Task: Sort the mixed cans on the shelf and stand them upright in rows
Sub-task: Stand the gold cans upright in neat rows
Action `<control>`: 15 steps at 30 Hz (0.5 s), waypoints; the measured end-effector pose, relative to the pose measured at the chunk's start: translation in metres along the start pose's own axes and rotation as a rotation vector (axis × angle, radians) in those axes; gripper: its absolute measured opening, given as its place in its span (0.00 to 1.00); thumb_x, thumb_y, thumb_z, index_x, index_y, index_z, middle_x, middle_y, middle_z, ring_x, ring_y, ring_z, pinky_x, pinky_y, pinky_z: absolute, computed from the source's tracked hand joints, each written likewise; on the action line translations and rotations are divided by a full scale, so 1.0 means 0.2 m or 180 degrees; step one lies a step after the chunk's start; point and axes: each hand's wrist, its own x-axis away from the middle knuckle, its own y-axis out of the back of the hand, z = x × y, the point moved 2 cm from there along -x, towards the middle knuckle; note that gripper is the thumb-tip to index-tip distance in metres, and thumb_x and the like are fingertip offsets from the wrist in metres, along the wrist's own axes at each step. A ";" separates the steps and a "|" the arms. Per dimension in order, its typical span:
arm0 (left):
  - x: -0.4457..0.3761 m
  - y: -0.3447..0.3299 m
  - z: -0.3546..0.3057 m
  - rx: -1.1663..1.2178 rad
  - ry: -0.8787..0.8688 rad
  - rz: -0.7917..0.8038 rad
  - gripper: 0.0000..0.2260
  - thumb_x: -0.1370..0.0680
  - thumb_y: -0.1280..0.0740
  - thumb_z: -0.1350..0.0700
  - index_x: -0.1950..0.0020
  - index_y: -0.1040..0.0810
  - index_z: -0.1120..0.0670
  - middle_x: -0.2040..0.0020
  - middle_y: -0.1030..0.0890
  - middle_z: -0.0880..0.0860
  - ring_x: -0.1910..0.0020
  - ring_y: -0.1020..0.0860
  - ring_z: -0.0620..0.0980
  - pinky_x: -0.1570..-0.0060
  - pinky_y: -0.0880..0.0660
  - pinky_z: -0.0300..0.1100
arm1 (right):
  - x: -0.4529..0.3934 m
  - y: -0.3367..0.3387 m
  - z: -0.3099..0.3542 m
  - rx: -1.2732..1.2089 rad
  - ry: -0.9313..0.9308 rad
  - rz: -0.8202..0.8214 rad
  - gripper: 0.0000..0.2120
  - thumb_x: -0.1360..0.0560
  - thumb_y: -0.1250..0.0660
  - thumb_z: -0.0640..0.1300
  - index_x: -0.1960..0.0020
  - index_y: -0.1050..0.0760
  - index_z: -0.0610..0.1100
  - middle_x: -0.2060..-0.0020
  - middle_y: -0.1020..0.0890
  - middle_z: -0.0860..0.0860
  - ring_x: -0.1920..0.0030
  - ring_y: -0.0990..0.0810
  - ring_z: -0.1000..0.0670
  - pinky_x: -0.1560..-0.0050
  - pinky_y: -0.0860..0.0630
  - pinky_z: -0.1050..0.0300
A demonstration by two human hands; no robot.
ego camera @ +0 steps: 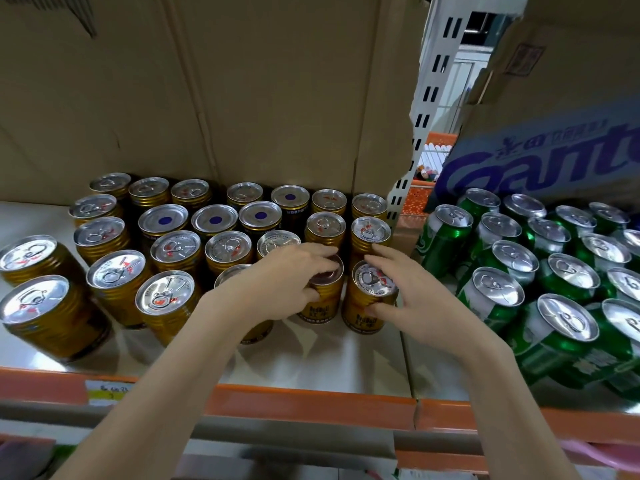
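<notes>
Several gold cans (114,285) stand upright in rows on the white shelf (311,362). A few dark cans with blue-dotted lids (214,220) stand among them near the back. My left hand (287,278) grips a gold can (320,303) in the front row, fingers curled over its top. My right hand (408,289) holds the neighbouring gold can (367,303) from its right side, thumb low on the can and fingers by its rim. Several green cans (495,306) stand upright on the shelf section to the right.
A cardboard sheet (207,91) backs the gold cans. A white slotted upright (415,140) divides the two sections. A purple-printed carton (540,157) lies behind the green cans. An orange price rail (311,400) with a yellow label (104,391) edges the shelf front.
</notes>
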 end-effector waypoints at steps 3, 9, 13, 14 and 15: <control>0.00 0.00 0.01 0.0037 -0.0064 -0.0027 0.25 0.23 0.34 0.57 0.27 0.35 0.49 0.24 0.43 0.45 0.26 0.45 0.45 0.30 0.47 0.39 | 0.02 -0.04 0.01 0.0222 -0.0031 -0.0315 0.30 0.27 0.33 0.43 0.28 0.39 0.49 0.30 0.43 0.52 0.30 0.44 0.51 0.35 0.47 0.65; 0.00 -0.01 0.02 0.0172 -0.0234 0.0023 0.23 0.22 0.36 0.60 0.28 0.34 0.48 0.24 0.43 0.44 0.25 0.49 0.43 0.28 0.51 0.39 | 0.06 -0.13 0.03 0.0284 -0.0034 -0.0792 0.29 0.28 0.32 0.44 0.29 0.36 0.47 0.30 0.39 0.51 0.30 0.41 0.51 0.37 0.46 0.68; 0.00 -0.02 0.05 0.0300 -0.0331 0.0049 0.23 0.22 0.37 0.62 0.28 0.34 0.47 0.25 0.43 0.43 0.25 0.50 0.41 0.27 0.50 0.40 | 0.03 -0.15 0.00 0.0142 0.0040 -0.0847 0.29 0.29 0.29 0.41 0.30 0.33 0.47 0.30 0.37 0.52 0.30 0.38 0.51 0.36 0.44 0.67; 0.00 -0.02 0.05 0.0301 -0.0343 0.0038 0.23 0.21 0.38 0.62 0.28 0.35 0.47 0.25 0.43 0.43 0.25 0.50 0.41 0.27 0.50 0.39 | 0.03 -0.15 -0.01 0.0118 0.0075 -0.0825 0.29 0.29 0.29 0.40 0.30 0.33 0.47 0.30 0.36 0.52 0.30 0.38 0.52 0.35 0.43 0.67; -0.01 -0.02 0.05 0.0272 -0.0349 0.0023 0.23 0.21 0.38 0.61 0.28 0.35 0.48 0.24 0.43 0.44 0.25 0.50 0.41 0.27 0.50 0.39 | 0.02 -0.14 -0.02 0.0109 0.0100 -0.0805 0.29 0.29 0.29 0.40 0.30 0.33 0.47 0.29 0.36 0.52 0.30 0.38 0.52 0.35 0.43 0.67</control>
